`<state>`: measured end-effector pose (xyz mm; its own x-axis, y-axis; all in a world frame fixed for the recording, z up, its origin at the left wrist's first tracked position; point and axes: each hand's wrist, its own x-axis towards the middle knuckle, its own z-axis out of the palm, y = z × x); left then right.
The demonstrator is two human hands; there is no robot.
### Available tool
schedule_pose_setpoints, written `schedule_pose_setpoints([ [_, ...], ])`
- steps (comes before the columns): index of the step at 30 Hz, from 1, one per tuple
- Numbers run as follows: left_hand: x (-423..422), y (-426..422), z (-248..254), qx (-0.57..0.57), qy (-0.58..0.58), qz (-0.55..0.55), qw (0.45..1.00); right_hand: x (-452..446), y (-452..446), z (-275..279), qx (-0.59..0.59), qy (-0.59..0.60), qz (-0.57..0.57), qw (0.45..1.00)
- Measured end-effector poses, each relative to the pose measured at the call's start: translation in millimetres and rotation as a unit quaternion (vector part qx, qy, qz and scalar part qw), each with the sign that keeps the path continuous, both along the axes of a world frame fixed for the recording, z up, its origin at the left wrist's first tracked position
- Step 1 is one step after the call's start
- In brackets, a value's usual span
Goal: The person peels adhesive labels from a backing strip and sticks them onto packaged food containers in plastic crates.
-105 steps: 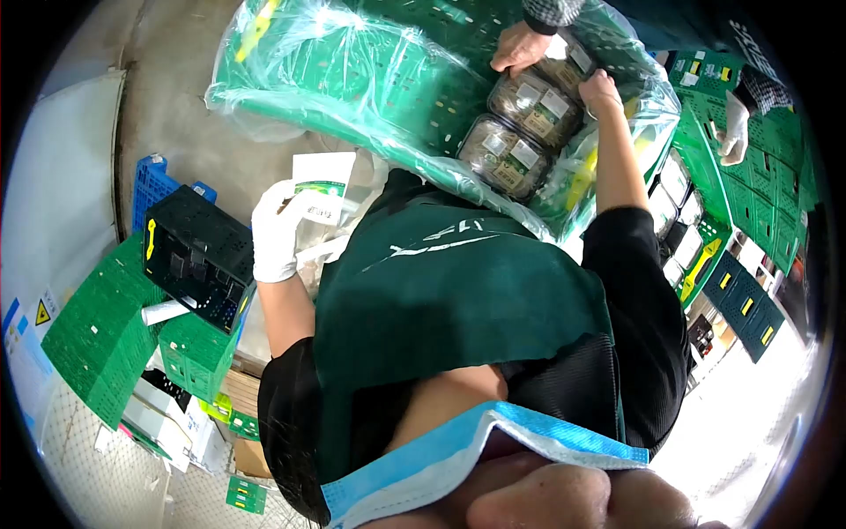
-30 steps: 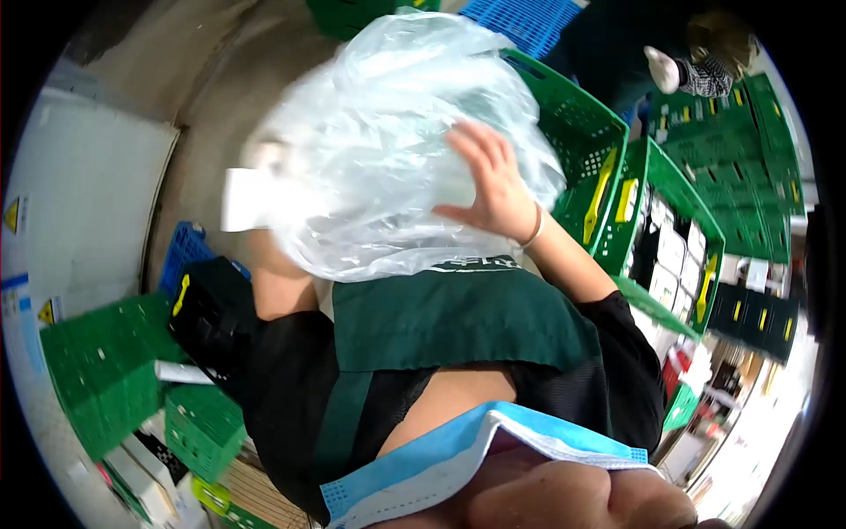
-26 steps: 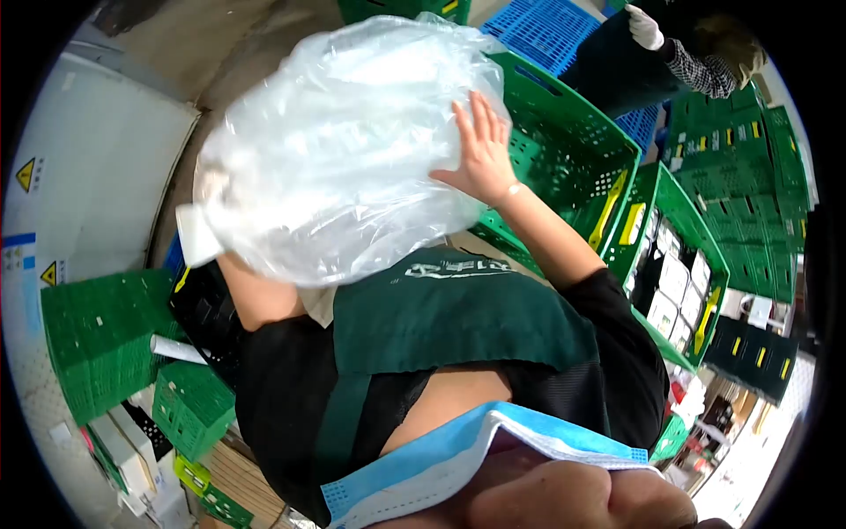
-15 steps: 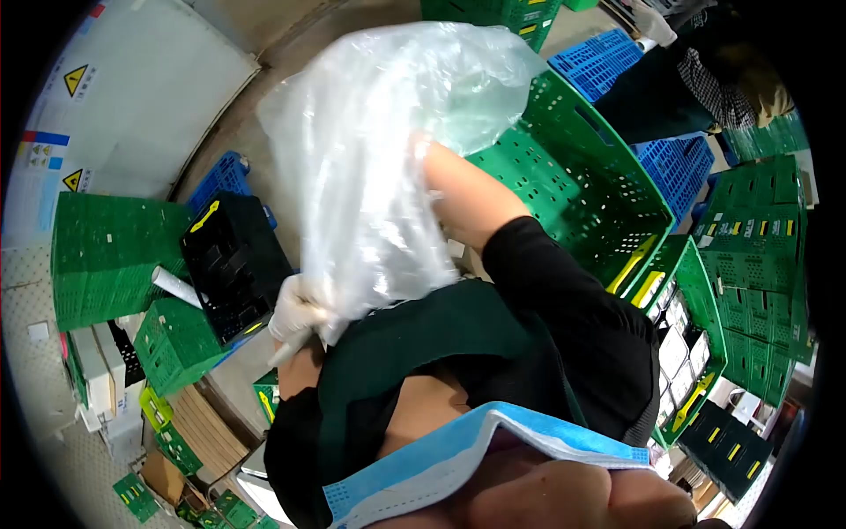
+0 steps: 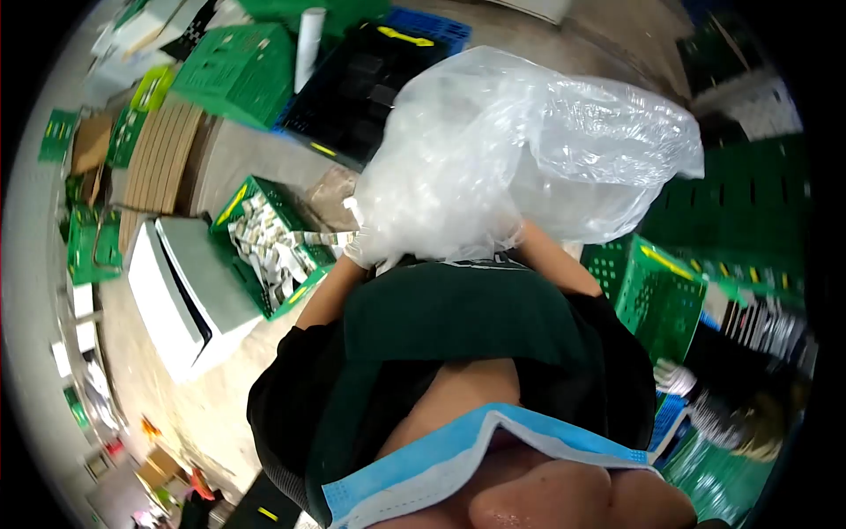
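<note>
Left hand (image 5: 364,248): gloved, at the film's edge; I can't tell whether its fingers grip.
Right hand: veiled by plastic, forearm (image 5: 552,258) showing; fingers unreadable from here.
Clear plastic bag (image 5: 454,163): billowing between both arms, before the apron (image 5: 467,309).
Risk: a loose fold could snag the strip (image 5: 319,238) beside the glove, I reckon, and drag it.
Floor (image 5: 242,163): pale, a green crate (image 5: 306,298) of strips nearby.
Room: stacked cardboard (image 5: 160,159); co-worker's gloved hand (image 5: 675,377) off right.

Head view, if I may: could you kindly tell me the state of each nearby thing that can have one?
Bag, crumpled, partly puffed out
Left hand, gloved, touching the bag
Right hand, mostly hidden by the bag
Strips, tangled
Strip crate, open
Black crate, open
Mask, worn
Apron, worn
</note>
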<state>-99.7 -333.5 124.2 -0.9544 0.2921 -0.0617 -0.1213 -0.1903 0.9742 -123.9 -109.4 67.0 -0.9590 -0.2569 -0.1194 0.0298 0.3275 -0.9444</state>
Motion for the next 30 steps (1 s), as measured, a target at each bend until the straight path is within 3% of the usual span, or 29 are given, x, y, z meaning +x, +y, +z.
schedule_pose_setpoints([
  [4,-13.8,-45.2,-4.8,0.016,-0.027,0.093,0.995,-37.7,45.5,-49.5,0.031,-0.072,-0.01,0.997],
  [5,-15.5,-55.3,-6.7,0.016,-0.033,0.116,0.993,-46.0,55.3,-80.2,0.202,0.039,-0.086,0.975],
  [6,-16.9,-65.0,-6.9,0.016,-0.038,0.133,0.99,-49.8,57.8,-103.0,0.36,0.146,-0.163,0.907],
  [7,-19.6,-73.4,-6.7,0.014,-0.044,0.149,0.988,-63.3,51.8,-114.2,0.37,0.03,-0.099,0.923],
  [8,-23.8,-80.6,-6.3,0.013,-0.048,0.163,0.985,-78.2,39.8,-143.6,0.186,-0.08,-0.027,0.979],
  [9,-29.5,-86.2,-4.4,0.012,-0.052,0.175,0.983,-94.3,21.3,-175.1,-0.008,-0.186,0.045,0.981],
  [10,-35.3,-90.0,-3.4,0.01,-0.056,0.188,0.981,-110.0,-9.9,-191.0,-0.058,-0.284,0.129,0.948],
  [13,-63.5,-94.1,-3.8,-0.008,-0.065,0.226,0.972,-144.1,-116.5,-78.3,-0.28,-0.368,0.3,0.834],
  [15,-89.0,-86.1,-8.0,-0.027,-0.076,0.255,0.964,-173.5,-165.7,-38.5,-0.336,-0.378,0.404,0.762],
  [17,-116.0,-68.0,-17.2,-0.042,-0.09,0.299,0.949,-206.6,-201.4,-25.5,-0.324,-0.356,0.478,0.735],
  [20,-160.3,-54.3,-24.2,-0.053,-0.112,0.368,0.921,-287.3,-216.4,-47.9,-0.258,-0.281,0.47,0.796],
  [23,-191.4,-66.2,-16.0,-0.108,-0.127,0.459,0.873,-400.3,-193.9,-103.2,-0.131,-0.167,0.31,0.927],
  [24,-196.2,-82.0,-7.1,-0.243,-0.138,0.472,0.836,-439.4,-180.7,-123.8,-0.072,-0.121,0.243,0.96],
  [25,-193.4,-99.3,-17.4,-0.193,-0.117,0.514,0.827,-477.5,-165.7,-145.2,-0.001,-0.077,0.172,0.982],
  [28,-189.1,-135.1,-23.0,-0.139,-0.122,0.611,0.77,-568.9,-132.8,-195.9,0.189,-0.01,0.034,0.981],
  [30,-195.6,-144.5,1.8,-0.205,-0.117,0.632,0.738,-609.2,-129.3,-220.0,0.262,-0.042,0.016,0.964],
])
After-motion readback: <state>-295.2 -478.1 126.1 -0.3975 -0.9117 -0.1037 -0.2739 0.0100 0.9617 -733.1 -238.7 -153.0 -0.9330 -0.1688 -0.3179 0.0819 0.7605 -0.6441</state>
